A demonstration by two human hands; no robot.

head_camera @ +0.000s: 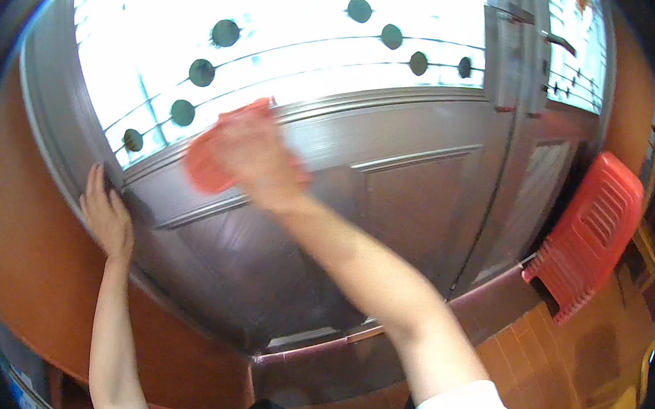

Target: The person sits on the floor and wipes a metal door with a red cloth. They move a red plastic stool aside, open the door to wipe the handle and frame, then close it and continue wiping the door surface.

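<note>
A red cloth [209, 163] lies under my right hand [256, 155], pressed to the dark panelled door [419, 212] just below its glass pane [297, 6]. The hand is blurred, and the cloth shows on both sides of it. Further left, my left hand [108, 213] rests flat with fingers spread against the door's left frame [55, 68], near the lower corner of the glass. It holds nothing. Round dark ornaments [201, 73] sit on thin curved bars across the bright pane.
A red plastic chair [590, 237] stands at the right by the door. Metal door handles [510, 10] are at the upper right. Below the door run a raised sill [349, 373] and a brown plank-patterned floor [523, 358]. An orange-brown wall panel [15, 209] borders the left.
</note>
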